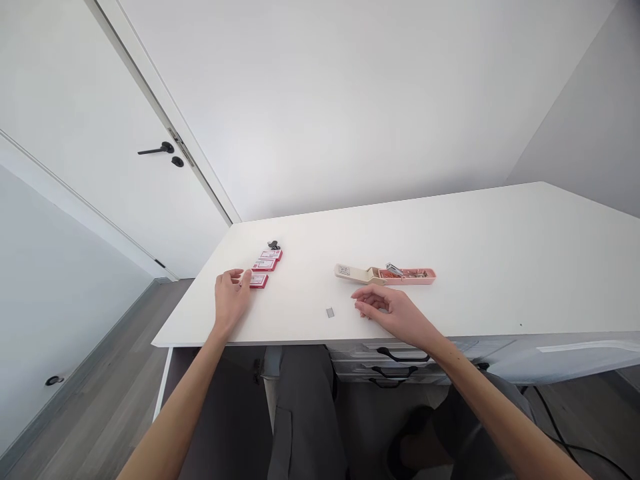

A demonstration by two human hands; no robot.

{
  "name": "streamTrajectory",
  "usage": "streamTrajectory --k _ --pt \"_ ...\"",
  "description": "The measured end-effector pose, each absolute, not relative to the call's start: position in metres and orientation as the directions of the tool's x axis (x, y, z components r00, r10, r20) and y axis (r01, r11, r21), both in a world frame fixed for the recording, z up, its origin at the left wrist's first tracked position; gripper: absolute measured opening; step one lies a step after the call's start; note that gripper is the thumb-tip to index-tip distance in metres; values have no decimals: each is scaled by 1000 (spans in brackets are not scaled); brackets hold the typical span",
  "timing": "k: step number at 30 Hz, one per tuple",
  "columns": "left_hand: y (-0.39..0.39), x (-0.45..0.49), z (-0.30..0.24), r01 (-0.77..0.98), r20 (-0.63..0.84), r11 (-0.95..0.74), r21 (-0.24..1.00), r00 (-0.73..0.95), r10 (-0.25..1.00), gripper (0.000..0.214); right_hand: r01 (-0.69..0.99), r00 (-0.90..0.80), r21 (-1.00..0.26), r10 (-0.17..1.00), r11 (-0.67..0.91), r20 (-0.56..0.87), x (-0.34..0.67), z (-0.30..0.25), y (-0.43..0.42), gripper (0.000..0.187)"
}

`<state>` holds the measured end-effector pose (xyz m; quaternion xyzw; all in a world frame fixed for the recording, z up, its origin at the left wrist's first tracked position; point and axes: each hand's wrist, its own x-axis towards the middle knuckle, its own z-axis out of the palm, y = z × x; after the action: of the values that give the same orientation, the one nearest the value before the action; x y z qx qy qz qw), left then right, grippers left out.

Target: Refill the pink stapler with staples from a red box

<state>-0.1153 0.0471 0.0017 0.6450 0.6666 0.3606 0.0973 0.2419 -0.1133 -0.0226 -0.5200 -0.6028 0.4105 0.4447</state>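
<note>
As I view the desk through the worn camera, my left hand lies near its left edge, thumb across the left end of the nearest red-and-white box. Its fingers are bent and slightly apart; whether they grip the box I cannot tell. Beyond it, toward the rear left corner, lie a second box and a third box, close together, then a black item. My right hand hovers by the middle of the front edge, fingers loosely curled, a narrow gap between thumb and forefinger. Just beyond it the case lies open, roughly parallel to the front edge: the cream lid points to the left edge, the pink tray to the right. A silvery piece tilts up from the tray; the other contents are too small to identify. Between my hands, near the front edge, a grey piece lies flat.
</note>
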Motion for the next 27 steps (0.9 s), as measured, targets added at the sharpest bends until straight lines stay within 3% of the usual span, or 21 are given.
streamTrajectory --k 3,7,11,14,21,27 --pt "40 -113 0 804 475 -212 556 -98 875 39 306 -53 -941 989 147 138 239 -22 -113 24" --pt "29 -94 -2 790 665 -517 328 196 721 25 430 -73 -884 983 184 169 225 -21 -109 25" --pt "19 -56 -6 653 674 -711 259 405 618 17 633 -58 -746 974 205 218 205 -21 -104 28" --pt "14 -25 -7 576 648 -776 255 494 580 18 693 -27 -697 973 184 231 195 -22 -101 26" --pt "21 31 -11 471 609 -826 309 570 552 22 658 -28 -721 964 216 263 198 -26 -100 20" --pt "26 41 -10 438 583 -840 321 608 540 32 459 41 -874 979 161 201 202 -21 -100 26"
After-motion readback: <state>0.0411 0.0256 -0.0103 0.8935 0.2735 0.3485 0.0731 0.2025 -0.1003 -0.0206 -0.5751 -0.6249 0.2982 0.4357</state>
